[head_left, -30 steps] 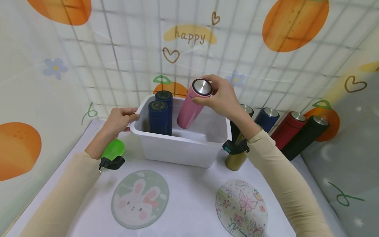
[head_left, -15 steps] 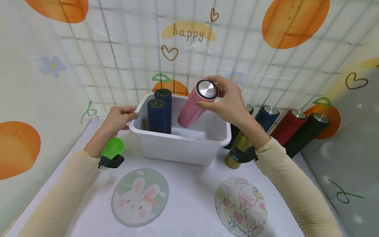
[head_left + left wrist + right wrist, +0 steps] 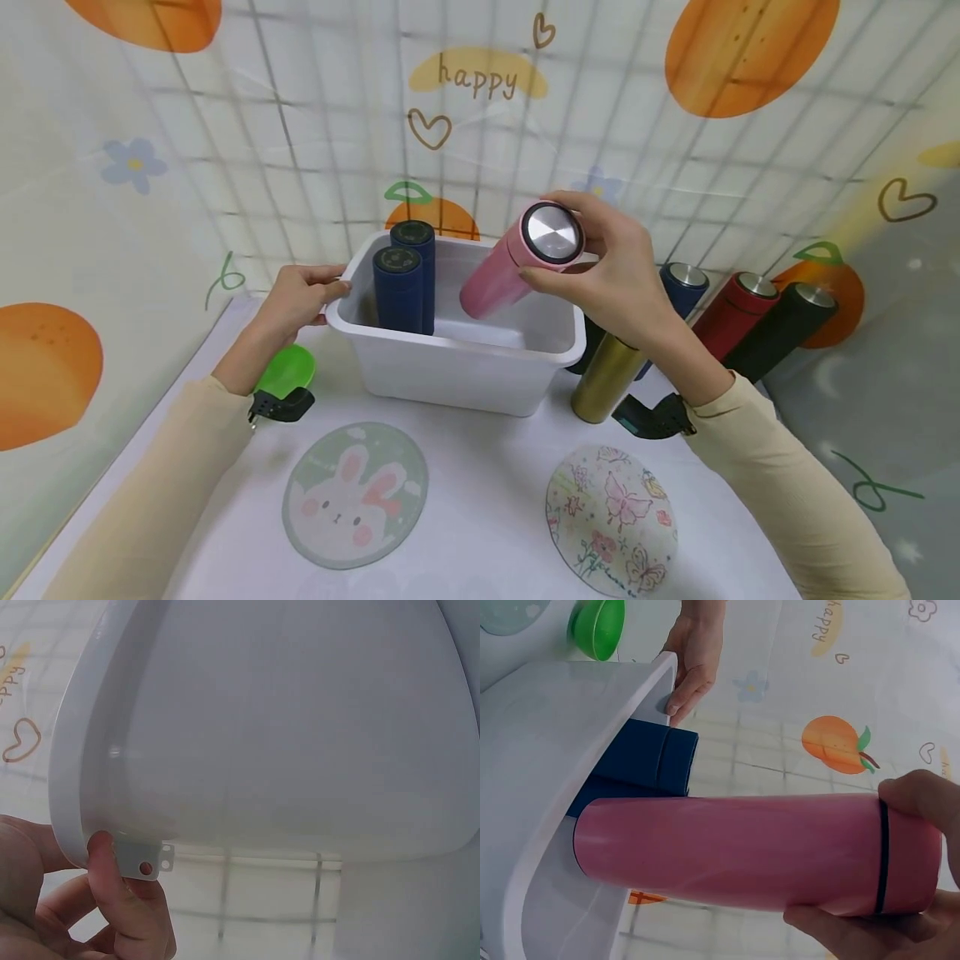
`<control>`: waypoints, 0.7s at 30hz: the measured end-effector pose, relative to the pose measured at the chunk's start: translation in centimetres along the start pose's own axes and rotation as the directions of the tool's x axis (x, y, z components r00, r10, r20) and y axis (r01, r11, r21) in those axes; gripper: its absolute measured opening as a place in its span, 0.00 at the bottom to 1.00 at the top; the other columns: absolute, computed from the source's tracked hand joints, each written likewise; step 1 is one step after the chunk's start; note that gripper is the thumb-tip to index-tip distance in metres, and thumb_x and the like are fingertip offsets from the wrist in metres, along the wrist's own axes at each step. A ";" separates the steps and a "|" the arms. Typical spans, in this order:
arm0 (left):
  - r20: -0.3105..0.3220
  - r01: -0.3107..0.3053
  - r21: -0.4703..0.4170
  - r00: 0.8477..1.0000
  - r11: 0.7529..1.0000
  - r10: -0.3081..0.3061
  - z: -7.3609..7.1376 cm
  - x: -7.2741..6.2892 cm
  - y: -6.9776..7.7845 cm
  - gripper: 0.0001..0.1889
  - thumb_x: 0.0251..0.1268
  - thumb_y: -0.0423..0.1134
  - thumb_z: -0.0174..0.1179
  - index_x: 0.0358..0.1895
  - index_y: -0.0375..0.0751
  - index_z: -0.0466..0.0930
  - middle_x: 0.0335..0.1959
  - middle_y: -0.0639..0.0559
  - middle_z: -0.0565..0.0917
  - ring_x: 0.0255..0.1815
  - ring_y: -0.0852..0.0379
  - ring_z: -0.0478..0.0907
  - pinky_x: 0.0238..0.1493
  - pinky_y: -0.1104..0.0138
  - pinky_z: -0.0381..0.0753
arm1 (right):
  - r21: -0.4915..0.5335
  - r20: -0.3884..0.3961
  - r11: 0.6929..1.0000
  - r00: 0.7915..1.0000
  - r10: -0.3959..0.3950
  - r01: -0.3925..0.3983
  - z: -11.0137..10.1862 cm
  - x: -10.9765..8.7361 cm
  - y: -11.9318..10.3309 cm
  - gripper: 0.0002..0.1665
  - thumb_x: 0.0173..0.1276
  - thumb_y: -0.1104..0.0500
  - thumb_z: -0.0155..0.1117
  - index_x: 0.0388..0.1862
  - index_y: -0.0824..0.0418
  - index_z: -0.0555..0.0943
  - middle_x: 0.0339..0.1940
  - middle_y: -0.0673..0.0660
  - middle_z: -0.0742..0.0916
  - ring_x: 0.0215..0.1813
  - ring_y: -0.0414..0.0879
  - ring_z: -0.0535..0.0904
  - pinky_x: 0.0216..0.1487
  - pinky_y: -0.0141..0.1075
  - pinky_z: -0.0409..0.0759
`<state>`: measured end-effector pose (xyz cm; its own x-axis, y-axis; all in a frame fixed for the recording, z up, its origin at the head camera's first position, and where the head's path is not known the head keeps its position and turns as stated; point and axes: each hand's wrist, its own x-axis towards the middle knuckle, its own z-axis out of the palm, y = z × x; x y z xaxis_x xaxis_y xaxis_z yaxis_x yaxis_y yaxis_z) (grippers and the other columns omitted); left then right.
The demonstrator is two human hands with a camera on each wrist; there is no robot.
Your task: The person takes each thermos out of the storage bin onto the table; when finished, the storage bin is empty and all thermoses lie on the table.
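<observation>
Right-hand fingers [image 3: 588, 207] curled around a tilted pink flask [image 3: 742, 853], black-banded and silver-topped

The tapered pink cylindrical flask [image 3: 491, 283] has a smooth, satin coating, and its lid carries a round silver disc [image 3: 553, 233] of shiny, brushed-looking metal. The white rectangular tub [image 3: 450, 375] looks like smooth plastic with a soft sheen. Two dark blue cylindrical flasks [image 3: 399, 296] appear matt, while the gold cylindrical flask [image 3: 606, 382] gleams like metal. The bright green round bowl [image 3: 288, 369] looks like glossy plastic; the cream sleeves [image 3: 798, 487] are soft, matt cloth.
</observation>
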<state>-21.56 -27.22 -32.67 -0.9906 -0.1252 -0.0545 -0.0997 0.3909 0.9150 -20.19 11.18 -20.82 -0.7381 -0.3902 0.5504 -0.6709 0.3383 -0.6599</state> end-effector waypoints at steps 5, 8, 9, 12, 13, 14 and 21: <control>0.005 0.008 -0.001 1.000 1.000 -0.008 -0.1 0.0 0.0 0.25 0.73 0.40 0.58 0.71 0.40 0.72 0.63 0.36 0.77 0.51 0.49 0.78 0.36 0.68 0.83 | 0.010 -0.024 0.999 0.999 -0.038 0.038 -1.0 -1.0 -0.6 0.37 0.53 0.65 0.81 0.64 0.56 0.79 0.49 0.51 0.86 0.42 0.46 0.83 0.38 0.31 0.84; 0.003 0.003 -0.001 1.000 1.000 -0.003 -0.2 0.0 -0.1 0.25 0.73 0.40 0.58 0.72 0.40 0.71 0.63 0.36 0.77 0.51 0.48 0.78 0.36 0.67 0.83 | 0.025 -0.034 0.997 0.997 -0.066 0.067 -1.5 -1.5 -0.8 0.38 0.53 0.69 0.80 0.64 0.59 0.78 0.51 0.52 0.85 0.44 0.46 0.83 0.38 0.30 0.84; 0.002 0.002 -0.002 1.000 1.000 -0.002 -0.2 0.0 -0.1 0.25 0.73 0.40 0.58 0.71 0.40 0.71 0.63 0.36 0.77 0.52 0.47 0.78 0.36 0.67 0.83 | 0.034 -0.038 0.997 0.997 -0.068 0.069 -1.7 -1.6 -0.9 0.38 0.52 0.70 0.79 0.65 0.59 0.78 0.51 0.52 0.85 0.45 0.46 0.83 0.39 0.30 0.84; 0.003 -0.003 -0.006 1.000 1.000 0.003 -0.2 0.0 0.0 0.25 0.73 0.40 0.58 0.71 0.40 0.71 0.63 0.36 0.77 0.53 0.46 0.78 0.37 0.67 0.83 | 0.035 -0.050 0.996 0.996 -0.075 0.077 -2.1 -2.2 -1.0 0.40 0.52 0.71 0.79 0.65 0.59 0.78 0.52 0.53 0.85 0.46 0.47 0.83 0.39 0.30 0.84; 0.005 -0.001 -0.008 1.000 1.000 0.001 -0.1 0.0 0.0 0.25 0.74 0.40 0.58 0.72 0.40 0.71 0.64 0.36 0.77 0.53 0.46 0.77 0.37 0.67 0.83 | 0.028 -0.056 0.996 0.995 -0.078 0.080 -2.3 -2.4 -1.1 0.40 0.52 0.72 0.79 0.66 0.59 0.78 0.52 0.53 0.85 0.46 0.47 0.83 0.39 0.30 0.84; 0.008 0.000 -0.010 1.000 1.000 0.000 -0.1 0.0 0.0 0.25 0.74 0.40 0.57 0.72 0.40 0.71 0.64 0.36 0.76 0.53 0.45 0.77 0.37 0.67 0.83 | 0.024 -0.061 0.997 0.995 -0.077 0.078 -2.4 -2.6 -1.2 0.41 0.51 0.72 0.79 0.66 0.58 0.78 0.52 0.53 0.85 0.46 0.47 0.82 0.38 0.30 0.84; 0.010 0.003 -0.013 1.000 1.000 -0.003 -0.1 0.0 0.0 0.26 0.74 0.40 0.57 0.72 0.40 0.71 0.63 0.36 0.77 0.50 0.48 0.78 0.37 0.67 0.84 | 0.074 -0.097 0.990 0.989 -0.109 0.116 -3.2 -3.8 -1.7 0.42 0.48 0.76 0.78 0.65 0.63 0.77 0.51 0.57 0.86 0.47 0.48 0.83 0.38 0.28 0.83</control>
<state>-21.56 -27.32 -32.68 -0.9912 -0.1176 -0.0611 -0.1016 0.3783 0.9201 -16.47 14.85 -20.11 -0.6640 -0.3399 0.6660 -0.7451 0.2267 -0.6272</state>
